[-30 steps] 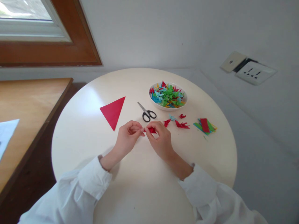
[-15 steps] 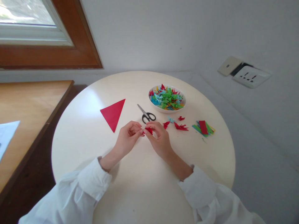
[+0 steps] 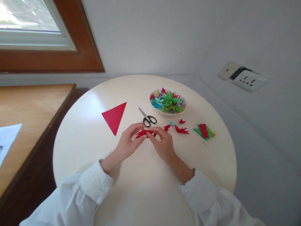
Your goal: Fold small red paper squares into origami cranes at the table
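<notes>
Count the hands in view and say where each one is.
2: the left hand at the left side of the red folded paper, the right hand pinching its right side. Neither is hidden.

single head-worn view, facing forward and down, close over a round table [image 3: 141,182], toward the wall [image 3: 150,37]

We record a red folded-paper piece [image 3: 142,133], a plain red paper triangle [image 3: 115,118], black-handled metal scissors [image 3: 146,117], a white round bowl [image 3: 167,114], and green, red, blue and yellow paper figures [image 3: 168,101].
</notes>
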The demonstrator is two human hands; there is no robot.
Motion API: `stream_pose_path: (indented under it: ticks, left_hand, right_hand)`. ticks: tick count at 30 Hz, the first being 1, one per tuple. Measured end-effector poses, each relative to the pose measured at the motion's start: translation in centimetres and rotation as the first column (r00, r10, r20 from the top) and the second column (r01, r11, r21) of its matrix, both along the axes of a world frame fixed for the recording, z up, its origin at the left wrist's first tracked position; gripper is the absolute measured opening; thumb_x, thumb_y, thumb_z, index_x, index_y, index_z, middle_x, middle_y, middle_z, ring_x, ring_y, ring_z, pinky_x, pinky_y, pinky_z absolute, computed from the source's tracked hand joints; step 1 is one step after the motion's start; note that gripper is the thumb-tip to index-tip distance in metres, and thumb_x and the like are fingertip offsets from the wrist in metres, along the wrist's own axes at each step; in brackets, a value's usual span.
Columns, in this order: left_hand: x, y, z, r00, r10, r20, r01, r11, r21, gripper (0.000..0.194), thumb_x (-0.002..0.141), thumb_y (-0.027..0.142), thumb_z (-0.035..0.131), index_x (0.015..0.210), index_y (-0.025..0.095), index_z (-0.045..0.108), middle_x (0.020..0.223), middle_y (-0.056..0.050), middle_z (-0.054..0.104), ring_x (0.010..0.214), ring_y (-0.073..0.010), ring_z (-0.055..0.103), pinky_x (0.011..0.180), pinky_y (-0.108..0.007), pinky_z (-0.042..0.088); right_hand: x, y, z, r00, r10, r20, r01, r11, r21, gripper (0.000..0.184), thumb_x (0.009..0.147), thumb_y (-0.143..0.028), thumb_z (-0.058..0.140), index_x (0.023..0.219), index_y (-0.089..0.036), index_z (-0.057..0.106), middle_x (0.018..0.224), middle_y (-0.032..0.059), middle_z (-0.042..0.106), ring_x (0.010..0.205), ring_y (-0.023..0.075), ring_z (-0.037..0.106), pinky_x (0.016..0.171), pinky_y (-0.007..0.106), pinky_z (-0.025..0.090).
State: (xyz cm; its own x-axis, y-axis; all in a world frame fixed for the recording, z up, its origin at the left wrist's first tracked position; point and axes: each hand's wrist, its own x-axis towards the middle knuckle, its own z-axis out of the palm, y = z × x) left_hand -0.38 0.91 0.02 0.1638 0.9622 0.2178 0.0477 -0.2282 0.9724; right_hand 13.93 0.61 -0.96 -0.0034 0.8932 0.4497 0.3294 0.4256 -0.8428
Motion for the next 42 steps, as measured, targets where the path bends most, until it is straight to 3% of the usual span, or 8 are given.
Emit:
stream_pose_path:
  ticks: [5, 9, 19, 24, 28, 35, 42]
  left_hand:
    - [-0.15, -0.07, 0.07, 0.999, 0.002, -0.046, -0.002, 1.000, 0.004, 0.010, 0.075, 0.020, 0.059, 0.083, 0.016, 0.061, 0.086, -0.007, 0.064, 0.083, -0.0163, 0.061, 0.078, -0.028, 0.048]
    - [-0.27, -0.17, -0.18, 0.994, 0.056, -0.094, -0.051, 0.997, 0.052, 0.010, 0.074, 0.020, 0.059, 0.083, 0.017, 0.061, 0.088, -0.008, 0.063, 0.083, -0.0173, 0.060, 0.077, -0.029, 0.048]
    - [-0.45, -0.02, -0.45, 0.990, 0.033, -0.136, -0.001, 0.975, 0.223, 0.004, 0.077, 0.017, 0.055, 0.078, 0.017, 0.059, 0.086, -0.009, 0.061, 0.081, -0.0172, 0.059, 0.069, -0.029, 0.049]
    - [-0.47, -0.14, -0.21, 0.992, 0.035, -0.123, -0.010, 0.979, 0.201, 0.004, 0.078, 0.018, 0.055, 0.078, 0.017, 0.059, 0.087, -0.008, 0.061, 0.081, -0.0170, 0.059, 0.068, -0.028, 0.049]
    - [-0.37, -0.09, -0.17, 0.994, 0.013, -0.111, 0.001, 0.992, 0.126, 0.007, 0.078, 0.022, 0.055, 0.083, 0.017, 0.059, 0.090, -0.009, 0.061, 0.081, -0.0167, 0.059, 0.069, -0.028, 0.049]
    - [-0.24, 0.15, 0.04, 0.992, -0.025, -0.121, 0.023, 1.000, -0.020, 0.007, 0.077, 0.022, 0.055, 0.076, 0.015, 0.057, 0.073, -0.004, 0.060, 0.067, -0.0134, 0.057, 0.062, -0.026, 0.046]
    - [-0.32, 0.05, -0.03, 0.996, 0.029, -0.083, -0.030, 0.999, -0.017, 0.005, 0.071, 0.020, 0.060, 0.071, 0.016, 0.057, 0.070, -0.003, 0.060, 0.064, -0.0131, 0.055, 0.060, -0.026, 0.045]
  right_hand:
    - [-0.04, -0.02, -0.44, 0.991, 0.054, -0.123, -0.061, 0.997, -0.056, 0.010, 0.076, -0.017, 0.057, 0.084, -0.021, 0.062, 0.081, 0.0019, 0.066, 0.072, 0.0139, 0.061, 0.067, 0.030, 0.051]
    - [0.11, -0.02, -0.51, 0.995, 0.062, -0.073, -0.063, 0.998, -0.015, 0.008, 0.075, -0.015, 0.058, 0.079, -0.021, 0.062, 0.077, 0.0016, 0.066, 0.070, 0.0137, 0.061, 0.066, 0.029, 0.051]
    - [0.66, 0.23, -0.94, 0.988, 0.129, -0.085, -0.126, 0.992, 0.030, 0.007, 0.074, -0.016, 0.061, 0.078, -0.021, 0.065, 0.080, 0.0035, 0.068, 0.078, 0.0151, 0.063, 0.073, 0.029, 0.052]
    - [0.75, 0.20, -0.85, 0.984, 0.141, -0.110, -0.140, 0.990, 0.020, 0.005, 0.075, -0.019, 0.062, 0.077, -0.022, 0.066, 0.081, 0.0028, 0.069, 0.078, 0.0153, 0.064, 0.073, 0.028, 0.052]
    - [0.78, 0.19, -0.70, 0.989, 0.115, -0.092, -0.113, 0.993, 0.030, 0.007, 0.076, -0.017, 0.061, 0.076, -0.022, 0.065, 0.077, 0.0015, 0.069, 0.071, 0.0139, 0.064, 0.063, 0.024, 0.052]
    - [0.92, 0.36, -0.49, 0.993, 0.117, 0.022, -0.118, 0.990, 0.082, 0.008, 0.076, -0.015, 0.058, 0.076, -0.021, 0.065, 0.076, 0.0024, 0.069, 0.070, 0.0137, 0.063, 0.063, 0.024, 0.051]
    - [0.90, 0.32, -0.61, 0.986, 0.154, -0.064, -0.157, 0.986, -0.051, 0.005, 0.075, -0.019, 0.058, 0.076, -0.019, 0.063, 0.074, 0.0027, 0.067, 0.068, 0.0138, 0.063, 0.063, 0.025, 0.052]
